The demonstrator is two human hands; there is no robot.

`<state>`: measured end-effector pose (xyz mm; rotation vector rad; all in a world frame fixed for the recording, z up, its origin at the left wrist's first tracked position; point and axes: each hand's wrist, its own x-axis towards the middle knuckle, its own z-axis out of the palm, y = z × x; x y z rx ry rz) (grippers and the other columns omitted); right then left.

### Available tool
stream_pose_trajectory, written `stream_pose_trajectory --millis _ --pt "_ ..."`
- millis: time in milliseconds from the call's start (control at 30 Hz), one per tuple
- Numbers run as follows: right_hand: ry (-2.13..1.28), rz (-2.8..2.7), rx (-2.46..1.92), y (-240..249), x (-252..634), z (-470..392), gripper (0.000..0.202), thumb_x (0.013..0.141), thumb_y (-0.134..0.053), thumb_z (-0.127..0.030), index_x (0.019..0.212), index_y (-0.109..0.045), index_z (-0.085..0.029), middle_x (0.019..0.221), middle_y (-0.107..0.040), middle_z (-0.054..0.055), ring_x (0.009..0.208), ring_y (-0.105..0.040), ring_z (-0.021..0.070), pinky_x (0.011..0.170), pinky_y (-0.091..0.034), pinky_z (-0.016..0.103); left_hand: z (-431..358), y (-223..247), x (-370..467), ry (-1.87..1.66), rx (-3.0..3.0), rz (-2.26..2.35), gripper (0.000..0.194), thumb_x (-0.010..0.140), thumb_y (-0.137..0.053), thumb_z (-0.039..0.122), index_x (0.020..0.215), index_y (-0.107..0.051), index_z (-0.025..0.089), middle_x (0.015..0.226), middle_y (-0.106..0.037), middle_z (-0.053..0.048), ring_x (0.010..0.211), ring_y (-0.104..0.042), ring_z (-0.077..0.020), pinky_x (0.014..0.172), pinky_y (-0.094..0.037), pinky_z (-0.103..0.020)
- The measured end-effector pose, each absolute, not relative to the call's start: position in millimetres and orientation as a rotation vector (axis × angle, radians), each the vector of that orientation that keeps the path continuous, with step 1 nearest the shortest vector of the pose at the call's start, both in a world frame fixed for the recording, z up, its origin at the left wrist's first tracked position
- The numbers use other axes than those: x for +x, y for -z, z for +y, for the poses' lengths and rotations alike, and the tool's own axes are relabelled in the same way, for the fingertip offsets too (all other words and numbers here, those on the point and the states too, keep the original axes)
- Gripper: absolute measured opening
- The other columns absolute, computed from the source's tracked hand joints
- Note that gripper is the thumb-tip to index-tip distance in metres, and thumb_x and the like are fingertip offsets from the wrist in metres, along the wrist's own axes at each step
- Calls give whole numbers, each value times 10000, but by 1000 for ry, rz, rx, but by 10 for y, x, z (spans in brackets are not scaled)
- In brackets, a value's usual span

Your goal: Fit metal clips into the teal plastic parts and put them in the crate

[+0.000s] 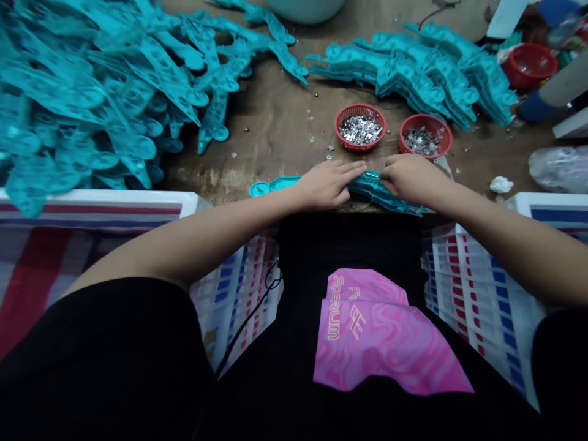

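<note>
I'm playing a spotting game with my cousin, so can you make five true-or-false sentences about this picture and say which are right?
1. The left hand touches turquoise parts at the table's edge. True.
2. The right hand rests in the lap. False: the right hand is at those parts too.
3. Small silvery bits fill part of the red basket beyond the hands. True.
4. The big turquoise heap is on the picture's right. False: the heap is on the left.
5. A pink patch shows against black clothing. True.
</note>
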<state>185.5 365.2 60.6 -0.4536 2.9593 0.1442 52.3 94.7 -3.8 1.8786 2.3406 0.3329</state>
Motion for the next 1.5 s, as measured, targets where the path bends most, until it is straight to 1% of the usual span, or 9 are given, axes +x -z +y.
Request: stream_pose_trajectory --millis 100,167,267,433,633,867,1133,1300,1500 --pt "-135 3075 -344 -748 1838 3868 313 1159 -662 -262 1149 -944 -126 1185 -851 194 1070 -782 331 956 -592 434 969 -10 520 -362 1816 2363 993 1111 -544 315 2063 -404 67 1906 -715 -270 1602 -808 -442 1380 -629 -592" --pt "-57 3229 -219 -839 1833 4033 318 1166 -661 -298 1190 -939 -144 1263 -862 211 1152 -801 365 1029 -628 481 983 -19 514 -376 1840 2319 967 1106 -543 294 2056 -461 132 1990 -644 -223 1701 -751 -433 1444 -587 -598" --pt "376 3344 31 -875 1831 4130 317 1151 -717 -352 1298 -927 -166 1275 -881 206 1123 -813 345 1086 -670 502 997 -4 512 -382 1856 2276 899 1115 -543 273 2006 -575 155 2062 -557 -180 1803 -675 -433 1527 -521 -621" --pt "952 3140 136 -637 1799 3871 347 1162 -785 -529 1287 -896 -225 1215 -896 168 1120 -848 358 1066 -733 520 997 35 542 -347 1849 2330 873 1119 -571 269 1977 -609 113 2040 -578 -198 1663 -762 -466 1467 -571 -657" --pt "878 3049 16 -523 1743 3683 515 1169 -714 -610 1386 -935 -198 1223 -907 187 1198 -855 442 1142 -715 655 975 45 552 -342 1904 2327 717 1088 -584 251 1750 -804 87 2011 -617 -220 1615 -776 -484 1424 -585 -685" --pt "685 3027 -90 -679 1766 3719 742 1273 -502 -754 1589 -883 -202 1234 -918 217 1209 -831 471 1121 -691 691 971 89 530 -355 1902 2336 752 1069 -577 295 1778 -783 152 2023 -617 -179 1599 -775 -482 1404 -578 -694" --pt "544 2964 -195 -694 1750 3734 710 1317 -510 -717 1531 -907 -168 1336 -905 238 1299 -817 457 1240 -650 642 971 81 538 -341 1872 2316 878 1042 -602 324 1891 -685 112 2042 -578 -220 1625 -746 -510 1429 -555 -716" --pt "506 3008 -272 -652 1778 3750 549 1278 -587 -529 1529 -915 -167 1312 -894 225 1293 -821 466 1226 -647 662 979 50 544 -362 1810 2336 929 1050 -592 345 1941 -592 81 1973 -649 -246 1633 -740 -491 1428 -563 -674" --pt "241 3039 -46 -792 1750 3955 462 1284 -570 -301 1537 -869 -56 1516 -843 319 1421 -808 455 1280 -611 574 987 18 535 -324 1802 2293 1029 1062 -557 380 2071 -408 250 2103 -501 -142 1737 -675 -492 1467 -516 -680"
